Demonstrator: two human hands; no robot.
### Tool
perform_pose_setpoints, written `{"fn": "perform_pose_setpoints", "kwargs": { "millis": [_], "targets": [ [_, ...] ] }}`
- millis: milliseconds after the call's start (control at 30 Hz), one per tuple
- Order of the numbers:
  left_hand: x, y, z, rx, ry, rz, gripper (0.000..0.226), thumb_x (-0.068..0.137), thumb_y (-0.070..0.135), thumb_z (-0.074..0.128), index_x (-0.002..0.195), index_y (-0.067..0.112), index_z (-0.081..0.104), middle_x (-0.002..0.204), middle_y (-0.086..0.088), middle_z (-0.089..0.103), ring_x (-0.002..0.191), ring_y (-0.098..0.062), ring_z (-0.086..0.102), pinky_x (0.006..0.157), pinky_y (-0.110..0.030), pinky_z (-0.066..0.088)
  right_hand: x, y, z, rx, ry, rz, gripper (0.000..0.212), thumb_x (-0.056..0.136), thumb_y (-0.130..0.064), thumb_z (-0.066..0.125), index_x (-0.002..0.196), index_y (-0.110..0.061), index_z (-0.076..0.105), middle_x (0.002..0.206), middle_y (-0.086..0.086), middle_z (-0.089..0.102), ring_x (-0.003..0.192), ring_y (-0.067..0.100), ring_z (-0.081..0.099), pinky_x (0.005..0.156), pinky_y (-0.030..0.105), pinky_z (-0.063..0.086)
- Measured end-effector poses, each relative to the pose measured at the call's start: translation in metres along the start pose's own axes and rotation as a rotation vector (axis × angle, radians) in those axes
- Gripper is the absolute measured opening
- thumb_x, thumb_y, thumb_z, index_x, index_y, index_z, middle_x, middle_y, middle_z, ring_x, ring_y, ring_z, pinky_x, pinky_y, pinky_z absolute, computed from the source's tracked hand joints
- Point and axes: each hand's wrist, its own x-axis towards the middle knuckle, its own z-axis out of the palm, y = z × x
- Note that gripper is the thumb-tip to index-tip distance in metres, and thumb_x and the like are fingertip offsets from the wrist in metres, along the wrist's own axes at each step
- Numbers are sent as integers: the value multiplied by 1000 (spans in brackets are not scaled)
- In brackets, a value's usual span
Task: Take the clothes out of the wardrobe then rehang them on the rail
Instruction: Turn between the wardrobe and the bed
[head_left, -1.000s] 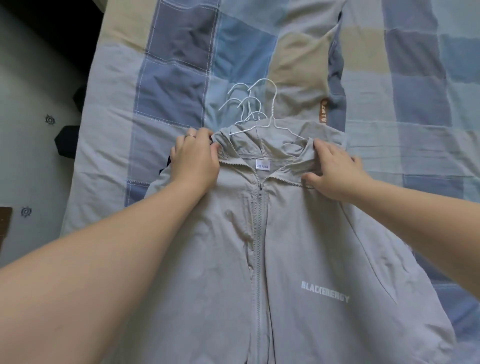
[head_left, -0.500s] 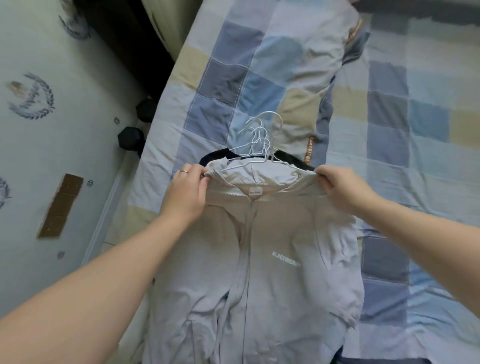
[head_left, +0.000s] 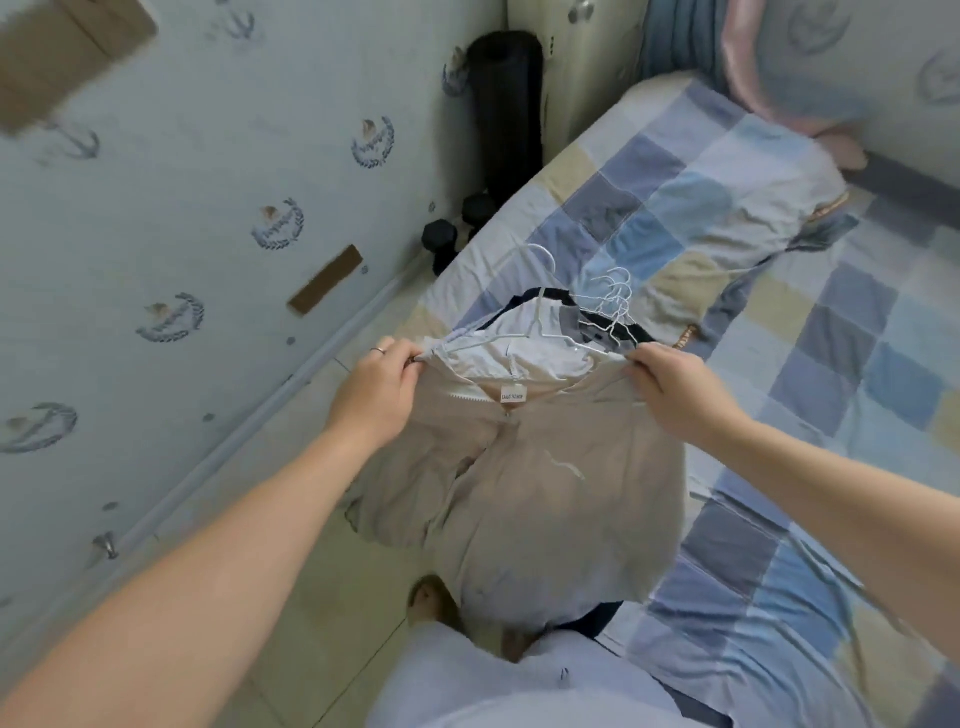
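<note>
Jacket (head_left: 545, 493), beige with a front zip, hangs in the air over the tiled floor (head_left: 322, 597) at the edge of the bed, whose blue and tan patchwork quilt (head_left: 831, 364) spreads to the right. Behind its collar, more clothes (head_left: 597, 325) lie on the quilt. The left hand (head_left: 374, 400) pinches 1 shoulder of the jacket between thumb and curled fingers; the right hand (head_left: 670, 389) pinches the other likewise. Dark dumbbells (head_left: 441, 239) sit on the floor beside the bed. 1 white wire hanger (head_left: 538, 312) sits inside the jacket's neck. A ring (head_left: 378, 351) shows on the left hand.
</note>
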Motion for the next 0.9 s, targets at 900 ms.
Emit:
{"fn": "perform_pose_setpoints", "kwargs": {
  "millis": [900],
  "targets": [
    [-535, -133, -159, 45, 357, -203, 11, 99, 15, 54, 101, 10, 63, 99, -4, 61, 93, -30, 58, 71, -38, 46, -314, -328, 129, -10, 18, -399, 17, 96, -11, 57, 108, -9, 68, 102, 4, 67, 96, 28, 62, 83, 39, 49]
  ]
}}
